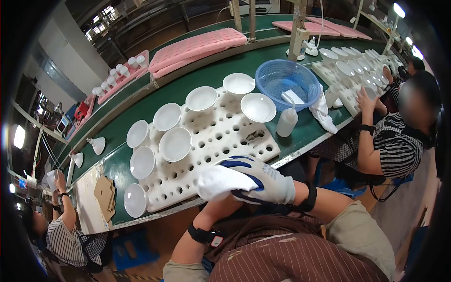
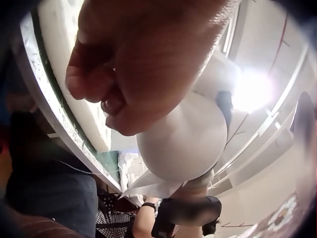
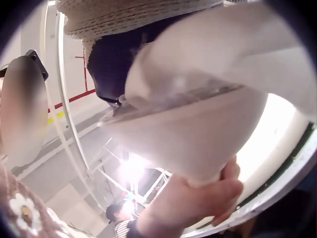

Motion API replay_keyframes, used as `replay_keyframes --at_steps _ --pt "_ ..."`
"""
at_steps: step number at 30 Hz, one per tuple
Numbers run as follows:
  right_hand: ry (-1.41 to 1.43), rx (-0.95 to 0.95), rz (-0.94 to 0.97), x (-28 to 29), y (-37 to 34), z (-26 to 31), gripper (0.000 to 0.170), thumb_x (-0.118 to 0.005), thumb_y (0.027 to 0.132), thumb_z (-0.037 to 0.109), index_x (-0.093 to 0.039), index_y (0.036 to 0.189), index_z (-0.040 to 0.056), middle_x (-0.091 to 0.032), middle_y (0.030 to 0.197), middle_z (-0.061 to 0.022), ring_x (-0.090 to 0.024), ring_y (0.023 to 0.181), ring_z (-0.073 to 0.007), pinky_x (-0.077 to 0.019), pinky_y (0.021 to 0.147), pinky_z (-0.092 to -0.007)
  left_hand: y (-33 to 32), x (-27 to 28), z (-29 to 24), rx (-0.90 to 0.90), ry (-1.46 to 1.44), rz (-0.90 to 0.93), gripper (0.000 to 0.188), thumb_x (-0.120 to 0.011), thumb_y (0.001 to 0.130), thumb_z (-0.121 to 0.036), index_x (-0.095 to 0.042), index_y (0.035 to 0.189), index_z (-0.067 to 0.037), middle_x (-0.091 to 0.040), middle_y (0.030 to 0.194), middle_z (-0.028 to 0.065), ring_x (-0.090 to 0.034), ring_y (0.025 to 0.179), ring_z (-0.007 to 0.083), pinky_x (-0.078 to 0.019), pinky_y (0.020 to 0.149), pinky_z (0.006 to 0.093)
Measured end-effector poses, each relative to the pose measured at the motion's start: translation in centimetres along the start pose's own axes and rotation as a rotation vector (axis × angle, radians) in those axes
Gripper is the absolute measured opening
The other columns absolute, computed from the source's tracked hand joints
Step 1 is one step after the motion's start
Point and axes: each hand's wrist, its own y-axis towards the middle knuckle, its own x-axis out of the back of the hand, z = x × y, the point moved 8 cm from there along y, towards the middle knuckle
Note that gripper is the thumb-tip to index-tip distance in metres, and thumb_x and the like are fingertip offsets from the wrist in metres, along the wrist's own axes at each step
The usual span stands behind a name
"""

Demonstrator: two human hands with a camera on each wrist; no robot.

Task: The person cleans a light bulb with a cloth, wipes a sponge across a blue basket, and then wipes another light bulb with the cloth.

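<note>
My bare left hand (image 2: 143,64) grips the narrow neck of a white cone-shaped lamp shell (image 3: 193,134), its wide mouth turned toward the right hand. In the head view that shell is largely hidden behind the white cloth. My right hand (image 1: 268,181), in a pale glove with dark blue coating, holds the cloth (image 1: 221,182) bunched up. The right wrist view shows the cloth (image 3: 208,54) pushed in at the shell's rim. Both hands are over the near edge of a white board with holes (image 1: 206,162), where several similar shells (image 1: 176,144) stand mouth up.
Beyond the board's right end stand a white bottle (image 1: 287,121) and a blue basket (image 1: 287,84). A white rag (image 1: 322,113) lies beside them. Pink foam trays (image 1: 197,49) are at the back. Brown cardboard pieces (image 1: 104,197) lie left. People sit on both sides.
</note>
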Motion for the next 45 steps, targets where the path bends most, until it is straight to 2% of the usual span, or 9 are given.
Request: replay_keyframes --at_steps 10,14,17,20,26,36,41,43,45 --pt "0.580 -0.723 -0.071 -4.0 -4.3 -14.1 0.033 -0.056 0.094 0.028 -0.063 0.114 0.0030 -0.068 0.091 -0.0047 -0.060 0.083 -0.0089 -0.0492 0.077 -0.0267 -1.3 2.9 0.0 0.254 -0.409 -0.138 0.032 -0.071 0.078 -0.008 -0.063 0.109 -0.007 -0.067 0.100 0.0173 -0.066 0.089 0.0309 -0.0518 0.078 0.0330" --pt "0.796 -0.572 -0.425 2.5 -2.3 -8.5 0.038 -0.062 0.093 0.028 -0.058 0.118 -0.0003 -0.065 0.093 -0.0056 -0.061 0.074 -0.0091 -0.0508 0.066 -0.0242 -1.7 1.8 1.9 0.410 -0.301 0.007 0.037 -0.070 0.079 -0.010 -0.060 0.115 -0.008 -0.067 0.101 0.0165 -0.066 0.089 0.0303 -0.0516 0.078 0.0343" --pt "0.264 -0.341 0.008 1.8 -1.2 -2.8 0.047 -0.065 0.086 0.030 -0.055 0.121 0.0000 -0.060 0.108 -0.0127 -0.058 0.093 -0.0179 -0.0464 0.082 -0.0313 -1.6 0.9 2.5 0.381 -0.182 0.007 0.033 -0.067 0.081 -0.013 -0.062 0.113 -0.010 -0.068 0.102 0.0149 -0.066 0.089 0.0327 -0.0519 0.077 0.0389" --pt "-0.034 0.041 0.091 -1.1 -0.7 0.8 0.053 -0.065 0.079 0.032 -0.055 0.122 0.0028 -0.056 0.121 -0.0184 -0.050 0.116 -0.0326 -0.0364 0.100 -0.0453 -0.1 3.8 -3.0 -0.358 -0.172 -0.215 0.025 -0.066 0.074 -0.008 -0.068 0.099 -0.007 -0.069 0.098 0.0107 -0.066 0.089 0.0299 -0.0516 0.078 0.0351" --pt "0.491 -0.739 -0.188 -2.6 -3.8 -11.9 0.027 -0.058 0.094 0.022 -0.064 0.110 0.0027 -0.067 0.094 -0.0077 -0.060 0.081 -0.0116 -0.0493 0.073 -0.0276 -0.8 3.9 0.4 0.175 0.008 -0.180 0.012 -0.069 0.069 -0.008 -0.063 0.080 -0.009 -0.063 0.072 0.0133 -0.062 0.068 0.0353 -0.0492 0.060 0.0400" --pt "0.558 -0.604 -0.323 2.9 -2.7 -6.2 0.031 -0.066 0.087 0.027 -0.062 0.104 0.0015 -0.063 0.098 -0.0093 -0.060 0.087 -0.0164 -0.0469 0.077 -0.0284 -1.8 5.2 2.0 0.129 0.122 -0.212 0.015 -0.071 0.067 -0.008 -0.066 0.081 -0.010 -0.064 0.075 0.0093 -0.062 0.067 0.0316 -0.0488 0.057 0.0389" --pt "-0.258 0.242 0.102 -1.5 -0.5 2.3 0.054 -0.068 0.074 0.038 -0.059 0.115 0.0033 -0.057 0.114 -0.0173 -0.051 0.109 -0.0367 -0.0402 0.095 -0.0444 -0.7 4.3 0.7 0.134 -0.385 -0.237 0.029 -0.068 0.074 -0.007 -0.067 0.104 -0.004 -0.069 0.096 0.0119 -0.067 0.086 0.0308 -0.0535 0.077 0.0353" --pt "0.070 -0.083 0.166 -2.5 -0.8 -1.6 0.054 -0.069 0.075 0.035 -0.057 0.117 0.0037 -0.056 0.118 -0.0181 -0.050 0.114 -0.0368 -0.0397 0.096 -0.0446 0.8 5.0 -3.6 -0.355 -0.113 -0.193 0.031 -0.069 0.068 -0.002 -0.069 0.099 -0.007 -0.069 0.092 0.0098 -0.067 0.084 0.0290 -0.0527 0.074 0.0331" --pt "0.548 -0.476 -0.097 -3.4 -1.6 -6.6 0.042 -0.063 0.087 0.035 -0.059 0.113 0.0019 -0.063 0.104 -0.0103 -0.058 0.096 -0.0190 -0.0463 0.083 -0.0337 0.8 4.5 -1.3 0.008 -0.096 -0.286 0.025 -0.069 0.067 -0.003 -0.069 0.091 -0.009 -0.068 0.080 0.0087 -0.066 0.073 0.0298 -0.0518 0.066 0.0360"
